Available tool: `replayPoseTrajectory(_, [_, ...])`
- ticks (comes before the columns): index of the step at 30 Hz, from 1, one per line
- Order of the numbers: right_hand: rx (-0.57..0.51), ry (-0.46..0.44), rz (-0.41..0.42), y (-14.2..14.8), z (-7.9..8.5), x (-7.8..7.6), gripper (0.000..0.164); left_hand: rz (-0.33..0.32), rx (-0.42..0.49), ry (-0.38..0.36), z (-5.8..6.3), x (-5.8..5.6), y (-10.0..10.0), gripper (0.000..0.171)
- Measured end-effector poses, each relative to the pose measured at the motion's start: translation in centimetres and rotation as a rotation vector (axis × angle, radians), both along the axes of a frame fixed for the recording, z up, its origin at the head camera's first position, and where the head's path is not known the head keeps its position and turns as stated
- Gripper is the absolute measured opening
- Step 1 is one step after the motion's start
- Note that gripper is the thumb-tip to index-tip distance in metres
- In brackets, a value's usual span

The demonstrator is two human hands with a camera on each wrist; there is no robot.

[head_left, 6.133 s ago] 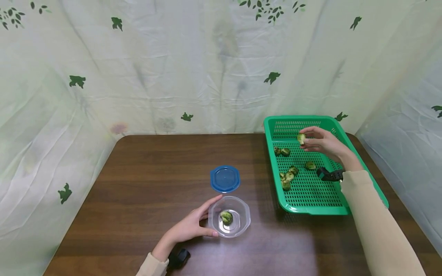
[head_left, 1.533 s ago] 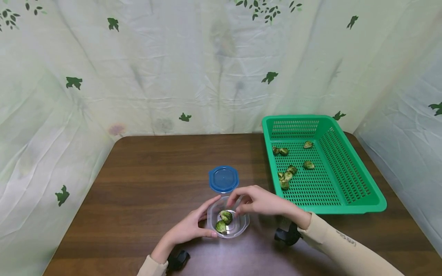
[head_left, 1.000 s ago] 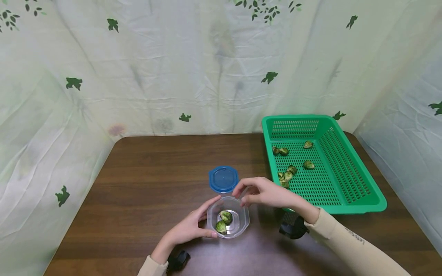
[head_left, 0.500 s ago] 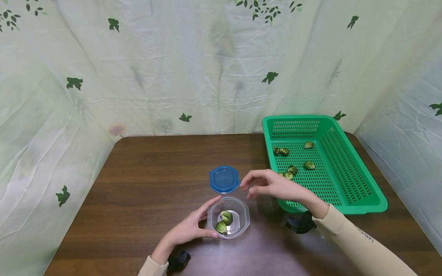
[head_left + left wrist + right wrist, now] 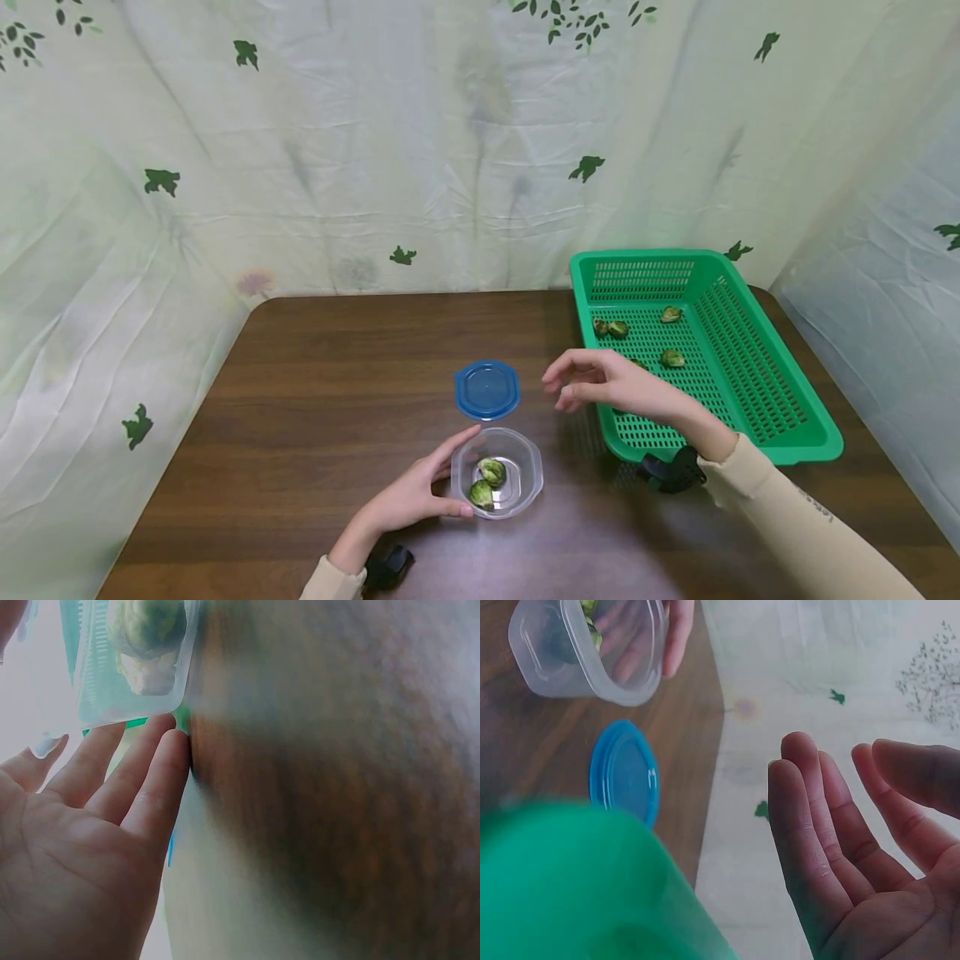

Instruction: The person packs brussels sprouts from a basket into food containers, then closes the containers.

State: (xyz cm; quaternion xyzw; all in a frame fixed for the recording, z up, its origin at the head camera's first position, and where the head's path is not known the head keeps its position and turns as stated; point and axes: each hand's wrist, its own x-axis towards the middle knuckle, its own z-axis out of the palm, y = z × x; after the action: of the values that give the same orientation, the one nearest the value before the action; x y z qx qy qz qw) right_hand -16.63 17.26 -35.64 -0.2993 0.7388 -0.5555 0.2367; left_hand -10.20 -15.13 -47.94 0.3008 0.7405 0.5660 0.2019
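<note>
head view: right hand [image 5: 609, 385] has backed off the clear tub [image 5: 529, 487] toward the green basket [image 5: 793, 375], half open, nothing in it, so that drop looks done; two sprouts [image 5: 492, 472] inside, left hand [image 5: 415, 493] holding the tub's side.

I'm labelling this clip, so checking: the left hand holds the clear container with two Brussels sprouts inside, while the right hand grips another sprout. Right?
Not quite: the right hand is empty, as the right wrist view shows. The left hand does hold the clear container with two Brussels sprouts inside.
</note>
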Motion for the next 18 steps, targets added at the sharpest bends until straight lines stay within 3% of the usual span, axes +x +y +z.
replayPoseTrajectory(18, [-0.018,-0.061,-0.17,3.9,-0.1,-2.1,0.024,0.005,-0.007,-0.011,0.0,0.0,-0.1,0.092])
